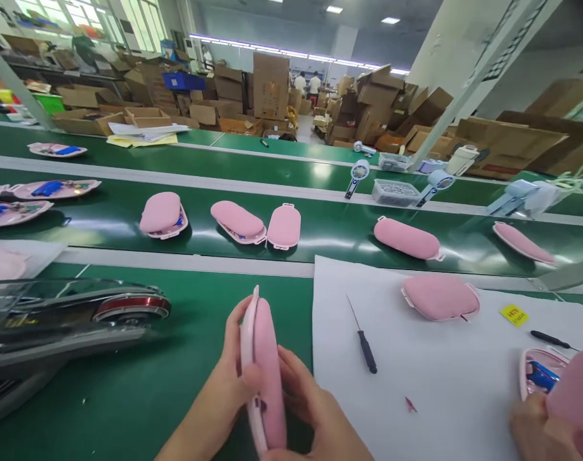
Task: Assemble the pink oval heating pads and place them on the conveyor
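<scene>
Between my two hands a pink oval casing (270, 371) stands on edge, its light-pink backing shell and its padded cover seen side-on. A narrow seam runs between the halves, with a small dark opening near the lower part. My left hand (229, 384) grips the backing side, thumb across the seam. Against the padded side, the fingers of my right hand (315, 410) are curled round it; its lower end is cut off by the frame. A black-handled screwdriver (367, 351) lies to the right on a white sheet (339, 410), near another pink casing (440, 297).
Several pink casings, such as one casing (284, 226), lie along the green conveyor belt (330, 240). At right, a co-worker's hand (536, 422) holds a casing with blue parts inside. A glossy dark machine (65, 326) stands at left. Handheld fans (359, 173) and cardboard boxes (271, 86) are beyond.
</scene>
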Tool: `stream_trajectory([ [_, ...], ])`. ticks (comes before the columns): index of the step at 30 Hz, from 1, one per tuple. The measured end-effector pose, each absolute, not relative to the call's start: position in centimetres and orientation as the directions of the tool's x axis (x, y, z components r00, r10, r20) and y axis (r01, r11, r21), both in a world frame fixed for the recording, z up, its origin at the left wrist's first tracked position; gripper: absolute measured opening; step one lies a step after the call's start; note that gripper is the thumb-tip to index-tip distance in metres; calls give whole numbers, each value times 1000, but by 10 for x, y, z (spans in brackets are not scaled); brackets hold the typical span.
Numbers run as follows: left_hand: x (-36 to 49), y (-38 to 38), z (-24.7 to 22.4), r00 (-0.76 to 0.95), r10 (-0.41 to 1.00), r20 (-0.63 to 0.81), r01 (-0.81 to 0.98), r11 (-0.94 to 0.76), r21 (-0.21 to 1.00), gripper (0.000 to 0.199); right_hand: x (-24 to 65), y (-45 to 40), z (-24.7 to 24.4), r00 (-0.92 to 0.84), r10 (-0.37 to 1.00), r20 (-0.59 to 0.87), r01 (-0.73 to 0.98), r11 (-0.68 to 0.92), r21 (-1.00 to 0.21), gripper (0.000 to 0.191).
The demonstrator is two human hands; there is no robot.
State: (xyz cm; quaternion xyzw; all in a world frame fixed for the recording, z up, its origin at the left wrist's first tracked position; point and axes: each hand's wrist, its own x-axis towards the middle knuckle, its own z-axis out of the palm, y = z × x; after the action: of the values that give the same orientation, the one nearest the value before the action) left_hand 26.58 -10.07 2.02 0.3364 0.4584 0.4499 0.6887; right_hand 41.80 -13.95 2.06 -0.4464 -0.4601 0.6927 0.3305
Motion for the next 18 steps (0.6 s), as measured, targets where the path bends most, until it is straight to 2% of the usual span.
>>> stream_trajectory([
  [2,265,-101,25,141,922,-361,-278,387,879,94,430,-139,13,-411,848,-334,-169,-431,-886,94],
  [4,267,-100,28,131,914,-385,-248,406,880,86,437,-141,9,-414,853,-318,-232,-437,-869,94],
  [8,278,-103,36,248,889,-385,-152,428,891,103,432,-146,8,-372,898,-235,-234,-336,-912,85],
  [11,285,-105,41,320,849,-421,-87,469,879,100,423,-147,8,-305,927,-217,-257,-299,-919,78],
  [14,286,-103,37,334,859,-387,-185,463,867,96,425,-144,10,-234,949,-213,-250,-270,-930,73],
  [18,285,-100,22,315,856,-409,-270,495,826,86,437,-144,13,-221,923,-315,-260,-367,-893,73],
])
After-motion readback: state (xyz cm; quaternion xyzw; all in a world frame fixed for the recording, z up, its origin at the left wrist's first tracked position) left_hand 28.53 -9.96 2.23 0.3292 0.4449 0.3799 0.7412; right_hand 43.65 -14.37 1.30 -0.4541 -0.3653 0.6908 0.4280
